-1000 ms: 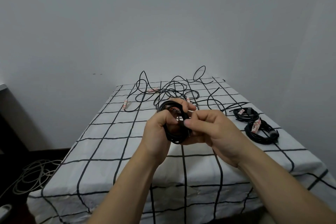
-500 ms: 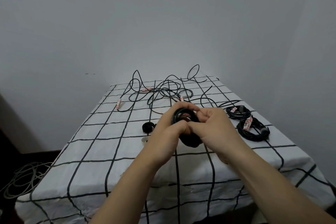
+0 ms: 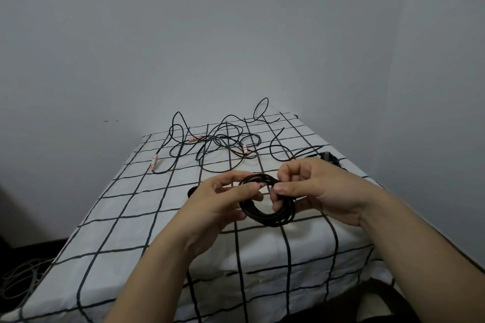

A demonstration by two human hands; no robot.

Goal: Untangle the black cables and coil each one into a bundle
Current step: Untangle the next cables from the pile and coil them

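Above the middle of the table I hold a coiled black cable bundle [image 3: 265, 215] between both hands. My left hand [image 3: 217, 207] pinches the coil's left side, thumb on top. My right hand [image 3: 317, 189] grips the right side, fingers curled round the strands. A tangle of loose black cables [image 3: 217, 144] with small pink-and-white tags lies across the far half of the table. A black object [image 3: 191, 190] peeks out behind my left hand. Part of a coiled black bundle [image 3: 330, 158] shows behind my right hand; the rest is hidden.
The table wears a white cloth with black grid lines [image 3: 126, 207] and stands in a corner of grey walls. On the floor at the left lies a heap of pale cables [image 3: 18, 280]. A dark object [image 3: 380, 301] sits low at the right.
The coil has turned flatter and opened out between my hands, which have spread slightly apart. The view has shifted, so my right hand now covers the finished bundles at the right.
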